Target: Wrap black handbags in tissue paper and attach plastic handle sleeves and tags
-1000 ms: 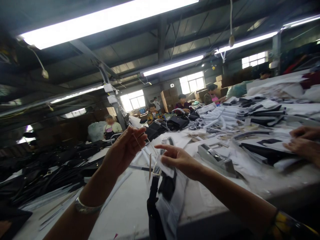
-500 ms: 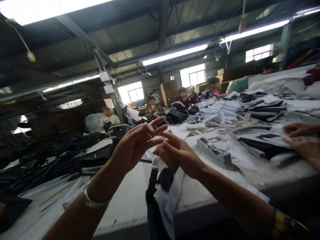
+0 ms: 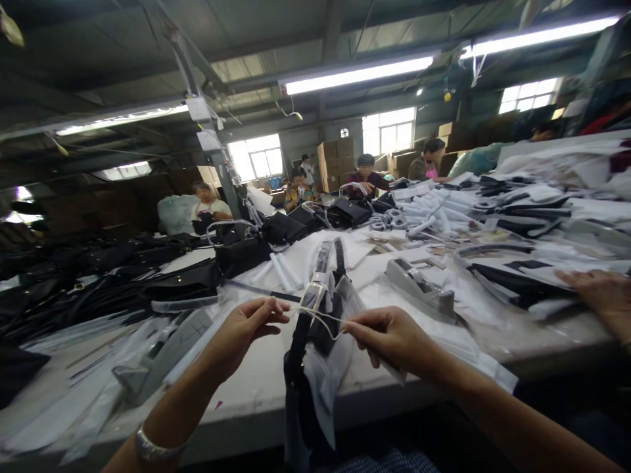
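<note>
Our left hand [image 3: 249,328] has its thumb and forefinger brought together on what looks like an end of the pale string [image 3: 315,311], its other fingers loosely curled. Our right hand [image 3: 397,335] pinches the string too, thumb against forefinger. Between the 2 hands it spans as 2 strands, the lower sagging, in front of the black strap [image 3: 297,348] and near the buckle [image 3: 313,293]; whether it also passes behind, we cannot tell. To handle it well, we should probably grip with the very tips, take up slack evenly from both sides and draw level, so nothing twists or snags on the buckle; a sharp tug could slip loose or crease the strap. Below, the strap and a white sheet [image 3: 320,394] reach past the front edge of the worktop [image 3: 254,391]. Beyond lie white rolls [image 3: 283,270], with black bags [image 3: 242,253] leftward, a tape dispenser [image 3: 419,286] rightward and, farther right, a co-worker's hand [image 3: 601,295].
</note>
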Motion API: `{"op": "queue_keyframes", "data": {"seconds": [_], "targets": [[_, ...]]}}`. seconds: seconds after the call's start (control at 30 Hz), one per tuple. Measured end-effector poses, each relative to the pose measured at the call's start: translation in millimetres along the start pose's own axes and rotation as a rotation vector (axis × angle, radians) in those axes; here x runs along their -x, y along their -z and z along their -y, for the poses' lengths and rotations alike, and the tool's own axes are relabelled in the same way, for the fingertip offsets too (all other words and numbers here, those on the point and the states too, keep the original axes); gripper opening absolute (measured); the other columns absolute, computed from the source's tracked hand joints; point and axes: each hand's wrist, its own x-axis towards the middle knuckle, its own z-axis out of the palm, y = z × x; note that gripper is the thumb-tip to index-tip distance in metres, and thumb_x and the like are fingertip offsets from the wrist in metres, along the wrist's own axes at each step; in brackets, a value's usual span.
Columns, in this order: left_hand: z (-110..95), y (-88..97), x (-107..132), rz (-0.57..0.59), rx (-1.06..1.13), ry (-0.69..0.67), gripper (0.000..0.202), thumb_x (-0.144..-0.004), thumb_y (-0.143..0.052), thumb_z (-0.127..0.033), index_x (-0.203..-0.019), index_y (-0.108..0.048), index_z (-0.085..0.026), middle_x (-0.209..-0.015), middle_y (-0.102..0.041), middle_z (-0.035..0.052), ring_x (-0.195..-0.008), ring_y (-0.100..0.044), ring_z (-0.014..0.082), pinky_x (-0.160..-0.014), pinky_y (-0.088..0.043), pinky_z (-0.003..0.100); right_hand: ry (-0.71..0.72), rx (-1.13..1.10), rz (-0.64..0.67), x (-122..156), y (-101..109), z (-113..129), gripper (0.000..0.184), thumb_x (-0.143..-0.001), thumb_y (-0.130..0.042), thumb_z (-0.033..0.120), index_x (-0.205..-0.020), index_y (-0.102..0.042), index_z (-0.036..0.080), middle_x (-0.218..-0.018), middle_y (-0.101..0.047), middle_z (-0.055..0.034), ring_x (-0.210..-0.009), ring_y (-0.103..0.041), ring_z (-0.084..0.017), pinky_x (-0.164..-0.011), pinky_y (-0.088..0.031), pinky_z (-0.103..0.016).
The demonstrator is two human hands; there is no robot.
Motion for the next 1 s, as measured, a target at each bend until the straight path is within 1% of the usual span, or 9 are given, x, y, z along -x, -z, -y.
{"op": "queue_keyframes", "data": {"seconds": [0.07, 0.17, 0.3, 0.4, 0.53, 0.7, 0.83, 0.93, 1.0], "targets": [[11, -0.8, -4, -0.014, -0.084, 0.012, 0.038, -0.087, -0.064, -0.055, -0.094, -0.074, -0.02, -0.1, -0.071, 0.0077, -0.093, -0.063, 0.0194, -0.072, -0.045, 0.026, -0.018, 0.069, 0.003, -4, -1, -8, 0.034, -0.089, -0.065, 0.048, -0.086, -0.077, 0.016, -0.064, -0.061, 0.0, -0.044, -0.056, -0.008, -0.042, -0.04, -0.018], [17, -7.2, -9, 0.064, -0.133, 0.019, 0.036, -0.083, -0.069, -0.053, -0.099, -0.074, -0.02, -0.096, -0.071, 0.006, -0.083, -0.059, 0.0177, -0.065, -0.038, 0.025, -0.037, 0.125, 0.044, -12, -7, -12, 0.033, -0.09, -0.063, 0.046, -0.085, -0.077, 0.017, -0.064, -0.062, -0.0002, -0.045, -0.057, -0.009, -0.042, -0.041, -0.018], [16, -16.7, -17, 0.209, -0.136, 0.035, 0.041, -0.083, -0.068, -0.052, -0.107, -0.074, -0.021, -0.091, -0.071, 0.005, -0.08, -0.057, 0.0188, -0.069, -0.039, 0.028, -0.01, 0.18, 0.059, -19, -18, -8, 0.031, -0.09, -0.061, 0.043, -0.083, -0.077, 0.018, -0.064, -0.065, -0.0003, -0.044, -0.057, -0.009, -0.041, -0.042, -0.018], [13, -22.6, -24, 0.309, -0.142, 0.067, 0.041, -0.079, -0.072, -0.053, -0.098, -0.077, -0.017, -0.083, -0.07, 0.005, -0.076, -0.055, 0.0188, -0.069, -0.039, 0.029, 0.038, 0.215, 0.049, -26, -25, -3, 0.031, -0.09, -0.06, 0.041, -0.078, -0.076, 0.017, -0.063, -0.066, -0.0006, -0.045, -0.059, -0.01, -0.042, -0.044, -0.018], [8, -28.7, -32, 0.406, -0.139, 0.116, 0.041, -0.072, -0.077, -0.052, -0.086, -0.077, -0.014, -0.076, -0.068, 0.0049, -0.071, -0.054, 0.018, -0.066, -0.039, 0.028, 0.088, 0.27, 0.021, -36, -31, -2, 0.029, -0.09, -0.06, 0.039, -0.08, -0.076, 0.017, -0.062, -0.067, -0.0008, -0.044, -0.059, -0.011, -0.042, -0.044, -0.018], [9, -22.1, -32, 0.431, -0.122, 0.13, 0.036, -0.07, -0.081, -0.048, -0.084, -0.077, -0.015, -0.076, -0.066, 0.0036, -0.071, -0.053, 0.0168, -0.068, -0.041, 0.028, 0.136, 0.341, -0.019, -35, -31, -3, 0.027, -0.091, -0.059, 0.037, -0.083, -0.077, 0.018, -0.065, -0.07, -0.0012, -0.045, -0.059, -0.01, -0.045, -0.044, -0.019], [19, -8.5, -22, 0.391, -0.079, 0.14, 0.039, -0.077, -0.075, -0.052, -0.09, -0.073, -0.015, -0.08, -0.066, 0.0043, -0.073, -0.056, 0.0168, -0.071, -0.043, 0.028, 0.109, 0.264, 0.017, -25, -30, -4, 0.023, -0.092, -0.06, 0.036, -0.097, -0.077, 0.02, -0.077, -0.073, -0.0014, -0.048, -0.06, -0.01, -0.046, -0.047, -0.02], [23, -6.3, -16, 0.334, -0.057, 0.118, 0.041, -0.083, -0.068, -0.055, -0.098, -0.071, -0.017, -0.088, -0.066, 0.0047, -0.078, -0.056, 0.0164, -0.071, -0.043, 0.026, 0.128, 0.257, 0.009, -23, -33, -5, 0.025, -0.092, -0.061, 0.037, -0.092, -0.077, 0.019, -0.074, -0.073, -0.0023, -0.048, -0.06, -0.01, -0.047, -0.046, -0.021], [22, -10.9, -16, 0.314, -0.069, 0.099, 0.043, -0.081, -0.071, -0.053, -0.103, -0.071, -0.017, -0.091, -0.066, 0.0055, -0.08, -0.056, 0.017, -0.07, -0.042, 0.026, 0.179, 0.275, -0.028, -26, -35, -5, 0.025, -0.092, -0.061, 0.037, -0.088, -0.077, 0.018, -0.071, -0.071, -0.0027, -0.049, -0.059, -0.01, -0.049, -0.046, -0.022]]}}
